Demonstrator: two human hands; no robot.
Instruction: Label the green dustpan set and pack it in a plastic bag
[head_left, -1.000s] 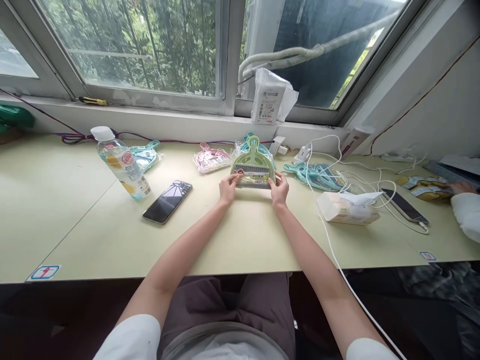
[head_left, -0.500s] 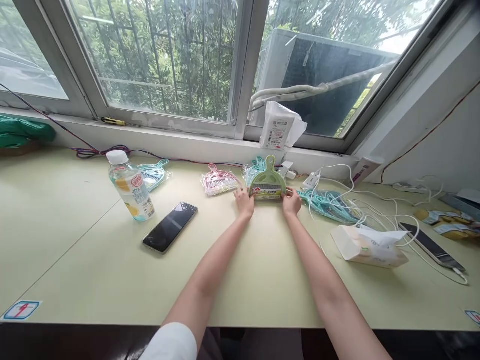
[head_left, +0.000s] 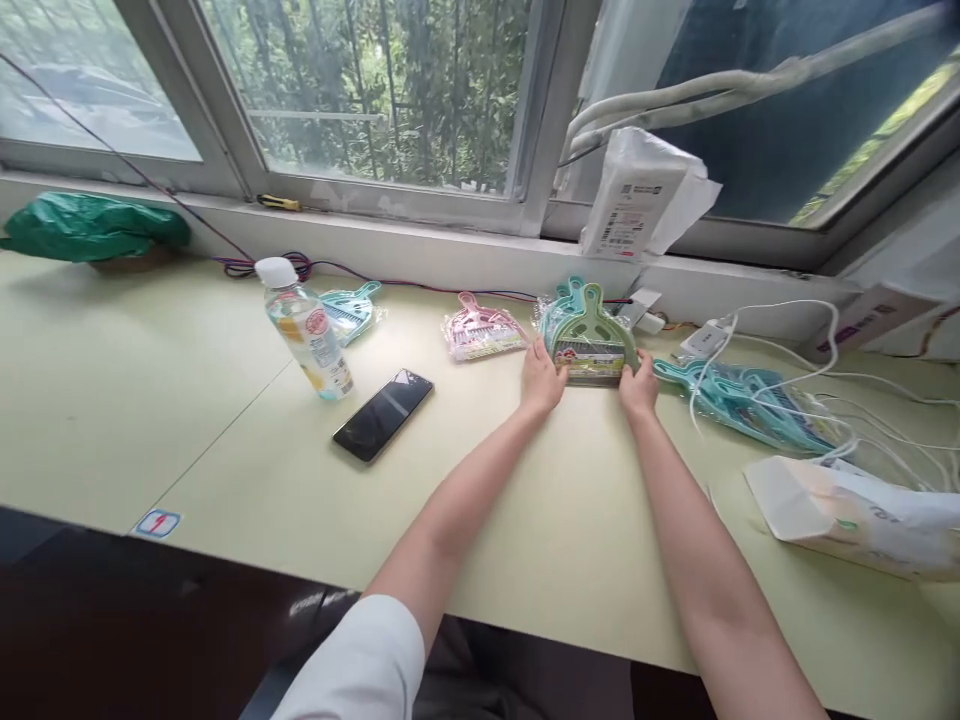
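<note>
Left hand [head_left: 541, 378] and right hand [head_left: 639, 385] gripping a small green dustpan [head_left: 595, 340] by its two front corners. Dustpan flat on the worktop [head_left: 525, 520], far back near the window sill, resting partly on a stack of blue ones [head_left: 559, 312] (wrapped in clear plastic). Pink dustpan [head_left: 480, 332] just to the left, more blue ones [head_left: 739, 400] to the right. Bottle [head_left: 307, 330] and phone [head_left: 383, 415] further left. Green dustpan seemingly placed on its pile; hands not yet off it.
</note>
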